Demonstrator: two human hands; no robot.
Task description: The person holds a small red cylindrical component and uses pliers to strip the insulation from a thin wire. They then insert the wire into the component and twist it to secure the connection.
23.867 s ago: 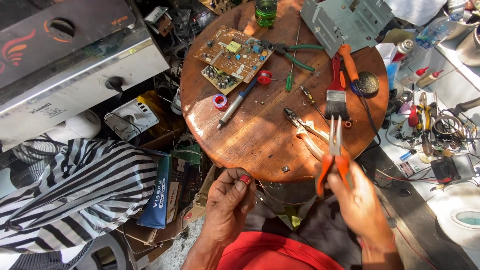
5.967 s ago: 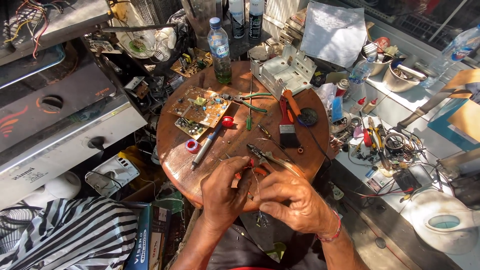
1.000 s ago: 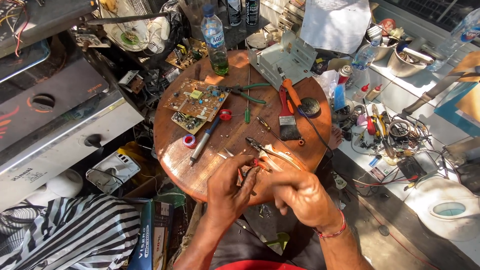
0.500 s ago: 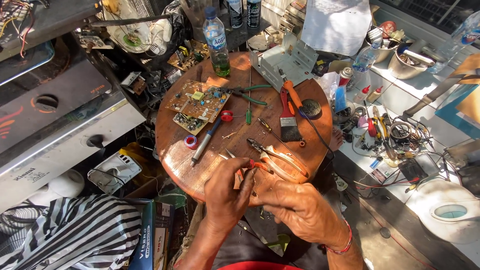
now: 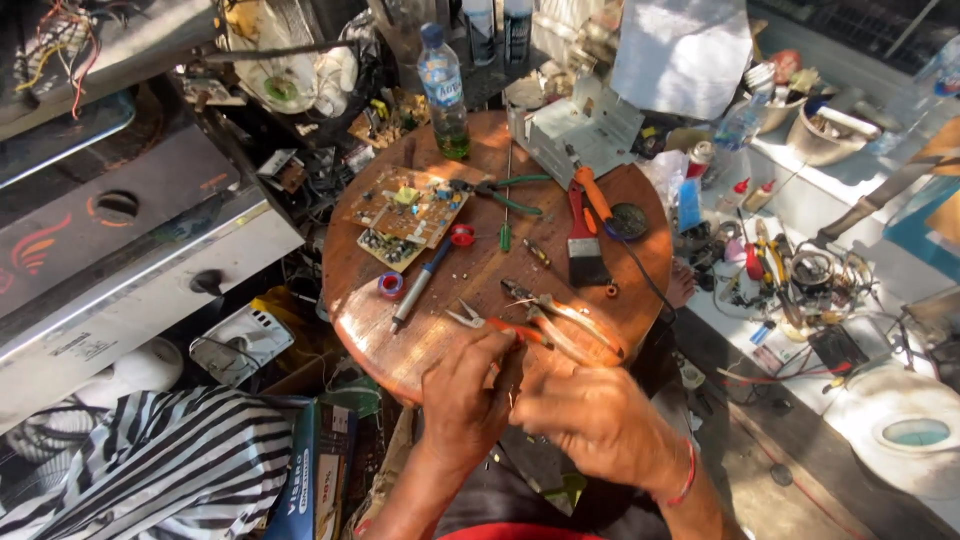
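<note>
Here I see both hands meeting at the near edge of the round wooden desk (image 5: 400, 350). My left hand (image 5: 465, 395) is curled, its fingertips pressed toward the right hand (image 5: 590, 420), which is also bunched; the two are touching, and something small seems pinched between them, but it is hidden and I cannot tell what it is. Just beyond the fingers lie orange-handled pliers (image 5: 560, 320), flat on the desk with the jaws pointing away to the left, and a second small pair of cutters (image 5: 480, 320) sits right beside the left fingertips. Further up the desk rests a screwdriver (image 5: 425, 280) with a dark shaft, next to a small roll of red tape (image 5: 390, 285). A stack of circuit boards (image 5: 405, 215) lies toward the far left part of the desk, with green-handled pliers (image 5: 505, 190) just to its right. A flat paintbrush (image 5: 585, 245) sits near the right rim, close to a round black tin (image 5: 630, 220). A plastic bottle (image 5: 443, 90) stands upright at the far edge. A red band circles my right wrist.
</note>
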